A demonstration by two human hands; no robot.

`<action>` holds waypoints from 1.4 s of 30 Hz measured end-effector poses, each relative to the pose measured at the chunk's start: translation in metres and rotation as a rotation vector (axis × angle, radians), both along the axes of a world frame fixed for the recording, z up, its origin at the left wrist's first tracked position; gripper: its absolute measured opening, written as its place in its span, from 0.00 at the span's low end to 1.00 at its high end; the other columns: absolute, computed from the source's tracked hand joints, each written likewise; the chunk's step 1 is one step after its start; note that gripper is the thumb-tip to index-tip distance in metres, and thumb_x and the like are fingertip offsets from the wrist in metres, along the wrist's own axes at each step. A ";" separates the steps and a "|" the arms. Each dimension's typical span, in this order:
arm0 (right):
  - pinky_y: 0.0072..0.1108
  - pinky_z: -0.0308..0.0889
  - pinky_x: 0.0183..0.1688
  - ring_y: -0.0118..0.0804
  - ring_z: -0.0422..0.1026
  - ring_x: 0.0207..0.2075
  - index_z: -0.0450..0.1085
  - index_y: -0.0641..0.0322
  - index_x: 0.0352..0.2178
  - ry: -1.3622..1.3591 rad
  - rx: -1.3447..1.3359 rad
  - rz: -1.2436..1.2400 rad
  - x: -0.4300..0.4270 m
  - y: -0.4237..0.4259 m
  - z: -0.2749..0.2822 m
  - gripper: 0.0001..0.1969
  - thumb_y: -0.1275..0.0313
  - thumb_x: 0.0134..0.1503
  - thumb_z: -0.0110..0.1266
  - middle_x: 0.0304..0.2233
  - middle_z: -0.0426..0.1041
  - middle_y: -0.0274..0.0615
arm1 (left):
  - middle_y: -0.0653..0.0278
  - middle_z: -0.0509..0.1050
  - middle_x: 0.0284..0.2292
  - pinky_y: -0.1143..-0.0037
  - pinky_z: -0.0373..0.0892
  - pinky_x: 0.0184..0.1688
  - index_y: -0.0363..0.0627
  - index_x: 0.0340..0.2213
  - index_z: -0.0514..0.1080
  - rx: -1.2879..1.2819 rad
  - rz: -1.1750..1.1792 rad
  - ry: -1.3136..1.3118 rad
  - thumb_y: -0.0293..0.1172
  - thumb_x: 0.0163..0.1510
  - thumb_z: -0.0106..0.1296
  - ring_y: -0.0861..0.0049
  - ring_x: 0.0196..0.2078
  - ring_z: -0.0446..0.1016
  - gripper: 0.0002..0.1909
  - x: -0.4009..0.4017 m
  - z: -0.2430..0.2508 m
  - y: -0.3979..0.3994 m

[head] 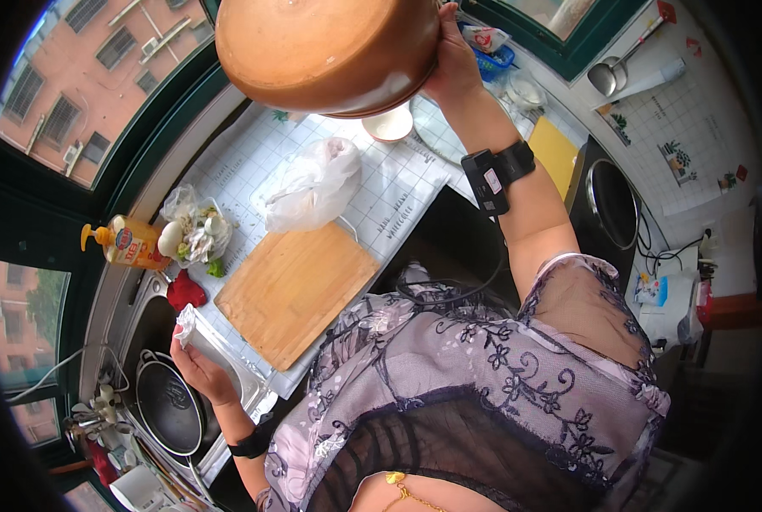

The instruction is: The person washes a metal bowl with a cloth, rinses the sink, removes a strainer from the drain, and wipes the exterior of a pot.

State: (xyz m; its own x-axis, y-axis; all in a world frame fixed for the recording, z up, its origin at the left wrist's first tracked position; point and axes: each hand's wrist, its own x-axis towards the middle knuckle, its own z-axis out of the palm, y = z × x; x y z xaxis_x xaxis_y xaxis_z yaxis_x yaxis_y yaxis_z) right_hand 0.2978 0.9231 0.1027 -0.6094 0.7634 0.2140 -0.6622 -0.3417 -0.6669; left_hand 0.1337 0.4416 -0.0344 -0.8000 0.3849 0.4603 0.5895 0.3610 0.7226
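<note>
My right hand grips the edge of a large orange-brown pot, held up at the top of the view with its smooth underside towards me. The inside of the pot is hidden. Above the sink's left edge, my left hand pinches a crumpled white cloth or tissue. A wooden cutting board lies on the counter between my arms. Just beyond it sits a knotted white plastic bag, contents not clear. Partly below the pot stands a small white bowl.
A frying pan rests in the metal sink. Near the window are an orange pump bottle, a bag of scraps and a red cloth. To the right stand a yellow board and a black lidded pan.
</note>
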 end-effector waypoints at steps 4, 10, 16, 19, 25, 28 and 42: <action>0.27 0.57 0.52 0.31 0.63 0.47 0.63 0.52 0.42 -0.096 -0.122 -0.370 0.082 0.043 -0.021 0.21 0.51 0.56 0.36 0.44 0.67 0.31 | 0.55 0.66 0.43 0.75 0.57 0.51 0.32 0.45 0.60 -0.009 -0.062 -0.066 0.22 0.56 0.32 0.70 0.46 0.64 0.16 -0.010 -0.007 0.015; 0.30 0.58 0.52 0.35 0.62 0.49 0.61 0.58 0.46 -0.231 -0.123 -0.756 0.190 0.049 -0.026 0.24 0.51 0.57 0.35 0.48 0.64 0.36 | 0.54 0.65 0.43 0.76 0.58 0.50 0.31 0.46 0.59 -0.011 -0.139 -0.084 0.24 0.57 0.33 0.71 0.46 0.64 0.15 -0.045 -0.029 0.026; 0.30 0.59 0.51 0.39 0.62 0.49 0.57 0.69 0.48 -0.369 -0.042 -1.123 0.270 0.051 -0.007 0.29 0.51 0.57 0.35 0.49 0.61 0.45 | 0.55 0.66 0.42 0.76 0.61 0.46 0.32 0.45 0.60 -0.043 -0.191 -0.076 0.25 0.57 0.34 0.72 0.43 0.65 0.14 -0.045 -0.024 0.060; 0.29 0.60 0.50 0.40 0.63 0.48 0.57 0.70 0.48 -0.345 -0.091 -1.312 0.304 0.045 0.003 0.29 0.51 0.58 0.33 0.49 0.61 0.46 | 0.55 0.66 0.43 0.76 0.61 0.46 0.32 0.45 0.60 -0.010 -0.234 -0.098 0.24 0.57 0.34 0.71 0.43 0.65 0.15 -0.040 -0.023 0.079; 0.29 0.60 0.50 0.40 0.63 0.48 0.57 0.69 0.47 -0.326 -0.200 -1.360 0.345 0.044 -0.018 0.28 0.53 0.59 0.31 0.49 0.61 0.45 | 0.54 0.65 0.44 0.76 0.59 0.48 0.30 0.45 0.59 -0.033 -0.273 -0.128 0.22 0.56 0.34 0.69 0.45 0.64 0.15 -0.050 -0.040 0.088; 0.27 0.62 0.48 0.41 0.65 0.46 0.59 0.72 0.45 -0.372 -0.277 -1.475 0.335 0.053 -0.049 0.29 0.52 0.58 0.34 0.47 0.64 0.46 | 0.55 0.66 0.43 0.77 0.59 0.47 0.30 0.45 0.60 -0.051 -0.264 -0.086 0.22 0.56 0.34 0.71 0.44 0.65 0.15 -0.047 -0.035 0.089; 0.34 0.63 0.36 0.55 0.69 0.33 0.69 0.64 0.31 -1.947 0.780 -1.001 0.287 0.149 -0.079 0.31 0.45 0.55 0.30 0.30 0.71 0.54 | 0.53 0.69 0.39 0.73 0.61 0.46 0.34 0.39 0.63 -0.103 -0.086 -0.023 0.17 0.52 0.37 0.61 0.42 0.67 0.12 -0.005 -0.013 0.060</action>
State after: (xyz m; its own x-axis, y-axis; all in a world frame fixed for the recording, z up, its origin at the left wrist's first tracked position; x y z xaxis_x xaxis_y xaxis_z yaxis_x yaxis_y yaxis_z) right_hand 0.5848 1.0719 0.0237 -0.0035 0.9377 0.3475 0.9516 0.1099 -0.2870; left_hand 0.1289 0.5018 -0.0474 -0.7721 0.4965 0.3967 0.6050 0.3829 0.6981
